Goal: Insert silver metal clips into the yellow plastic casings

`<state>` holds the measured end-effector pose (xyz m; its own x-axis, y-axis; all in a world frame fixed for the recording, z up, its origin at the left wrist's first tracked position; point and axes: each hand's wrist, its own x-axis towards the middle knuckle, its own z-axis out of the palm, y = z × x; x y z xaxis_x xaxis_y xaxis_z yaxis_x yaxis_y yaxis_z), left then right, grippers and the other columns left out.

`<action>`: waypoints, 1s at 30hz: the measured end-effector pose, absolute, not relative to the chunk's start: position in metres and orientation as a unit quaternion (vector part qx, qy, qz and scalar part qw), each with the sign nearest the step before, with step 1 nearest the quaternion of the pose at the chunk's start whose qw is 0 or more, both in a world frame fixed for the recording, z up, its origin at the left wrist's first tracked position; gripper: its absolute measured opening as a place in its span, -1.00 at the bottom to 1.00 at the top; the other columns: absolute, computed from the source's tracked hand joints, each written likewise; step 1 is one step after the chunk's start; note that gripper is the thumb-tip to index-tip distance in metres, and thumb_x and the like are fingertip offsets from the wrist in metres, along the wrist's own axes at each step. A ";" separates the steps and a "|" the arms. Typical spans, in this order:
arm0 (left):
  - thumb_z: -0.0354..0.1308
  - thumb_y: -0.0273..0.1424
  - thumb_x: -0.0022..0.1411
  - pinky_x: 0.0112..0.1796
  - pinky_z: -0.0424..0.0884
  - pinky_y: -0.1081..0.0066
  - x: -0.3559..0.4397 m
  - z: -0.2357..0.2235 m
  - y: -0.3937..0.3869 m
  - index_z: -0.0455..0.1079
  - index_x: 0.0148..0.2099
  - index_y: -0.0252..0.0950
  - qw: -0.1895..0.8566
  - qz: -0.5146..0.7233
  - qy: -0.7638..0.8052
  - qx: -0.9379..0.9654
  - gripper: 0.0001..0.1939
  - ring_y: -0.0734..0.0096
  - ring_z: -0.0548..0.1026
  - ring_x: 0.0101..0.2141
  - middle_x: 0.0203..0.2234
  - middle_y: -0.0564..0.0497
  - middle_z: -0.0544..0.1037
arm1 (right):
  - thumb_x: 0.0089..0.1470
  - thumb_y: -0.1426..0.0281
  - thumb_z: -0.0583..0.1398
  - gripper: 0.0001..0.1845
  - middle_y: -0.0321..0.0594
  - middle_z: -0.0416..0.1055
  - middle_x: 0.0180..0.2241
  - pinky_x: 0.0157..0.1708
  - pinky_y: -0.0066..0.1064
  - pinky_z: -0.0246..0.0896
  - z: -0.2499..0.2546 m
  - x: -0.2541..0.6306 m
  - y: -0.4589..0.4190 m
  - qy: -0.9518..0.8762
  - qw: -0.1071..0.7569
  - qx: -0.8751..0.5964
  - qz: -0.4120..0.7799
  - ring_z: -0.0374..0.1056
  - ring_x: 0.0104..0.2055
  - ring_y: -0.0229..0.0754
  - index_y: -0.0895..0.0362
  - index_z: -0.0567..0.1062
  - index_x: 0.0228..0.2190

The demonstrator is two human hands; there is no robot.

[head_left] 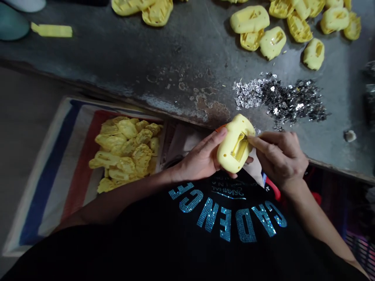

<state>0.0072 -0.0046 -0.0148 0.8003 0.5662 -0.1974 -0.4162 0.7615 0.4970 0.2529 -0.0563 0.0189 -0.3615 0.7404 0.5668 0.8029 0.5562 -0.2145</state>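
Note:
My left hand (202, 158) is closed around a yellow plastic shell (234, 144), held just above my lap at the table's front edge. My right hand (278, 154) is pinched, with its fingertips pressed into the shell's open slot; whatever small piece it pinches is too small to make out. A heap of small shiny metal pieces (281, 99) lies on the grey table (146, 66) just beyond my hands.
Several more yellow shells (272, 41) are scattered along the table's far side. A striped bag (52, 171) on the floor to my left holds a pile of yellow shells (125, 150). A yellow strip (52, 30) lies at the far left.

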 end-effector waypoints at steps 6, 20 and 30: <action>0.31 0.15 0.58 -0.43 0.75 0.31 0.007 -0.017 -0.008 0.39 0.62 -0.11 0.921 0.285 0.161 0.211 -0.22 -0.22 0.85 0.07 0.33 -0.35 0.72 | 0.38 0.56 0.38 -0.35 -0.19 0.80 -0.02 -0.24 -0.11 0.46 0.023 0.254 -0.056 -0.814 0.338 -0.469 -0.064 0.64 -0.23 -0.03 -0.27 0.69 0.34; 0.29 0.20 0.56 -0.42 0.78 0.32 0.004 -0.015 0.001 0.41 0.59 -0.22 0.921 0.268 0.133 0.249 -0.17 -0.18 0.85 0.05 0.23 -0.35 0.77 | 0.36 0.57 0.42 -0.33 -0.17 0.78 0.01 -0.24 -0.17 0.69 0.014 0.255 -0.053 -0.815 0.372 -0.445 -0.012 0.73 -0.17 0.00 -0.23 0.68 0.36; 0.30 0.15 0.56 -0.45 0.77 0.31 0.006 -0.014 0.005 0.36 0.63 -0.21 0.912 0.279 0.163 0.253 -0.16 -0.18 0.85 0.04 0.24 -0.32 0.77 | 0.43 0.44 0.43 -0.53 -0.14 0.79 0.00 -0.29 -0.15 0.56 0.021 0.259 -0.044 -0.840 0.344 -0.418 -0.038 0.66 -0.22 -0.04 -0.17 0.73 0.27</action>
<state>0.0058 0.0045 -0.0143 0.7908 0.5920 -0.1558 -0.4272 0.7160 0.5521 0.2593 -0.0440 0.0208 -0.4136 0.6765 0.6093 0.7283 0.6474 -0.2245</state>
